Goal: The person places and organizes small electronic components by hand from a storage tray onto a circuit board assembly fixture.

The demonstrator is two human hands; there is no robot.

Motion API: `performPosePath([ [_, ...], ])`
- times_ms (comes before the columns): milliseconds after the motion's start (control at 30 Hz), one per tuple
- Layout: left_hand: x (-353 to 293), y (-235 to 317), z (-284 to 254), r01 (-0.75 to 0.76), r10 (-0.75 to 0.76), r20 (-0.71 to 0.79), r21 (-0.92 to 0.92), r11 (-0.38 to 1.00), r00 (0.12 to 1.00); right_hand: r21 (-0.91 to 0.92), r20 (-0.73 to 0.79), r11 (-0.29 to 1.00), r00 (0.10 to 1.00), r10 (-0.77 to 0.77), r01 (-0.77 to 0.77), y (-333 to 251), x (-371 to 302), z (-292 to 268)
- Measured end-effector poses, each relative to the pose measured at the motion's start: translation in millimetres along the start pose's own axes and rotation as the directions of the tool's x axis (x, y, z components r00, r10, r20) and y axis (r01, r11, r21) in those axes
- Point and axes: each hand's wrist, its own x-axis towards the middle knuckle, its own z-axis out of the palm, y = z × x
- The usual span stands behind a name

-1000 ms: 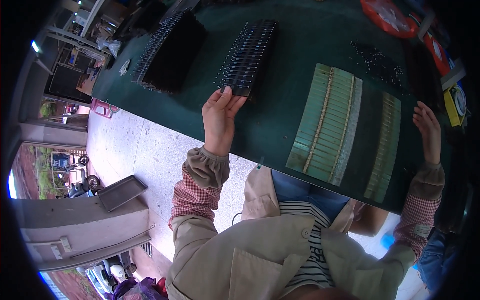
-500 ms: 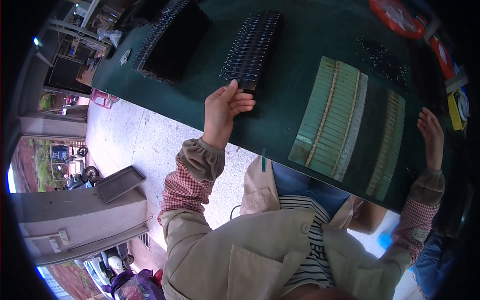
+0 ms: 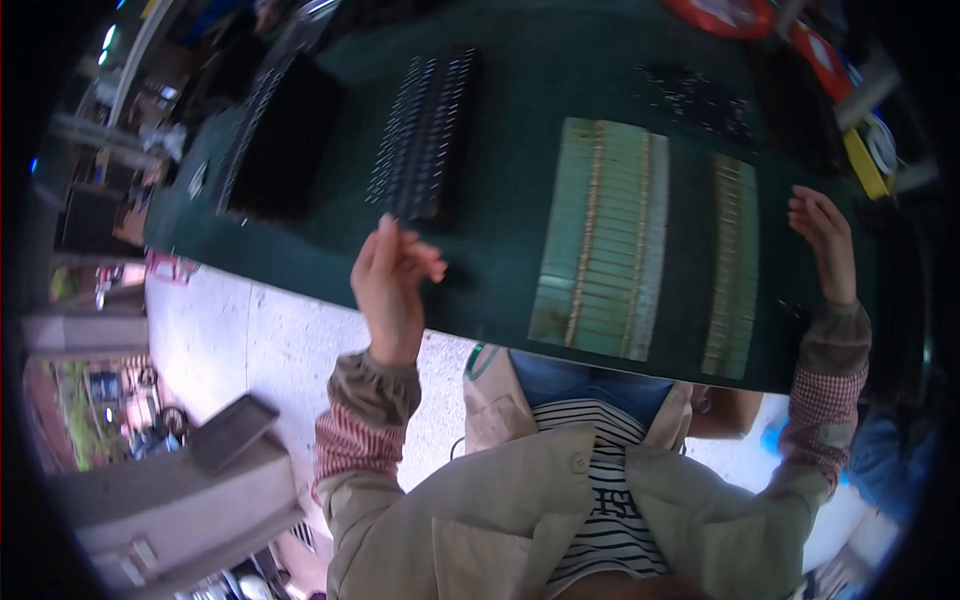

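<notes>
On a green table [image 3: 515, 150], a thick black stack [image 3: 290, 140] is standing leftmost. Your left hand [image 3: 392, 290], fingers parted, is hanging beside a narrower black stack [image 3: 427, 135], blur hiding any contact. A ribbed green board [image 3: 612, 240] and strip [image 3: 737, 270] are lying rightward; your right hand [image 3: 827, 235] is loosely curling, well apart.

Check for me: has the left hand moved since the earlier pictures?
Yes: judged against the green table, the left hand has drawn back a little from the narrower dark stack, toward the table's near edge.
</notes>
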Motion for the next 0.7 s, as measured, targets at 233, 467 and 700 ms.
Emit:
performPosePath([
  [233, -10, -3, 69, 0.006, -0.110, 0.485, 0.211, 0.978, 0.868, -0.739, -0.057, 0.643, 0.932, -0.359, 0.202, -8, 25, -11],
  [467, -6, -42, 96, 0.035, -0.201, 0.637, 0.264, 0.964, 0.745, -0.899, -0.300, 0.432, 0.819, -0.488, -0.072, -1, 111, -76],
  [700, -5, -44, 95, 0.115, -0.257, 0.582, 0.269, 0.956, 0.772, -0.841, -0.440, 0.512, 0.771, -0.460, -0.175, -29, 107, -88],
])
